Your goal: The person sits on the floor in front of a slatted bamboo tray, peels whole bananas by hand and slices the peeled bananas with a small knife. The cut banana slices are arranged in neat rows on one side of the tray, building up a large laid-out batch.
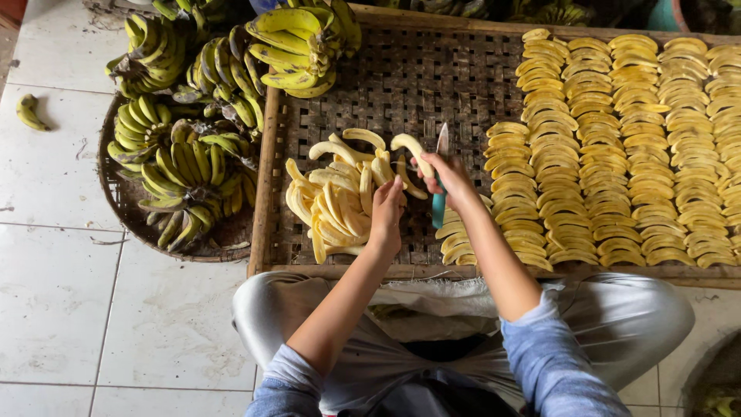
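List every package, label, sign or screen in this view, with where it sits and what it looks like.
None: no package, label, sign or screen shows.
What is there: a woven tray with peeled bananas and rows of slices.
A round basket of green-yellow bunches stands to the left.
The right hand holds a knife and one peeled banana; the left hand rests on the pile.

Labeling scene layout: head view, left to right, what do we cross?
Lone banana on the floor → round basket of unpeeled banana bunches → pile of peeled bananas → left hand → right hand with a knife → rows of banana slices on the woven tray.
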